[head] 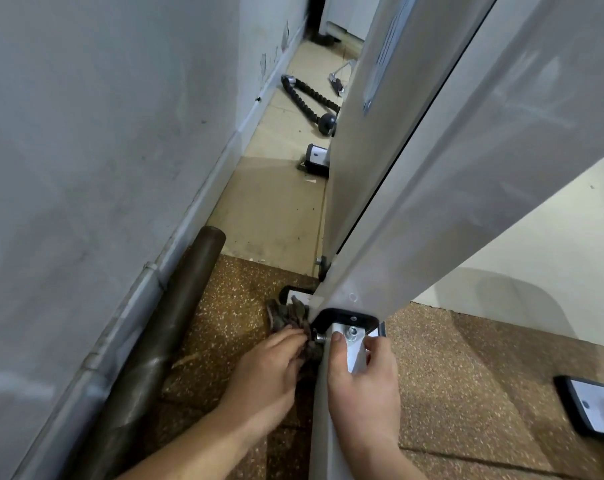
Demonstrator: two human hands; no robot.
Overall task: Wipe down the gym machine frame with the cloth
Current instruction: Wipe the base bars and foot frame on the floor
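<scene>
**Down at the foot of the frame, cloth against the metal**

Looking down a narrow gap between a scuffed grey painted wall (86,133) and a tall pale grey metal gym machine frame (432,168). Left hand (269,368) curled round a crumpled dark brown cloth (288,315), bunching it against the frame's left side just above the floor, beside a black-edged white foot plate (342,315). Right hand (363,386) wrapped round the white lower tube of the frame, with thumb on the front face just beside a silver bolt (352,332) and fingers curled round the far side.

Underfoot, speckled brown rubber matting (224,306), giving way farther back to beige floor tiles (276,209), dusty and stained near the join. Along the skirting on the left, a long dark brown pipe (176,323) lying on the matting against the base of the wall. Farther back on the tiles, a black ribbed rope attachment with a ball end (307,98), a small metal handle (338,77) beyond it, and a black-and-white foot bracket (316,159) close to the frame. At the lower right edge, another black-rimmed white plate (595,407) on the matting, well apart from both hands. Chipped paint low on the wall toward the far end.
</scene>
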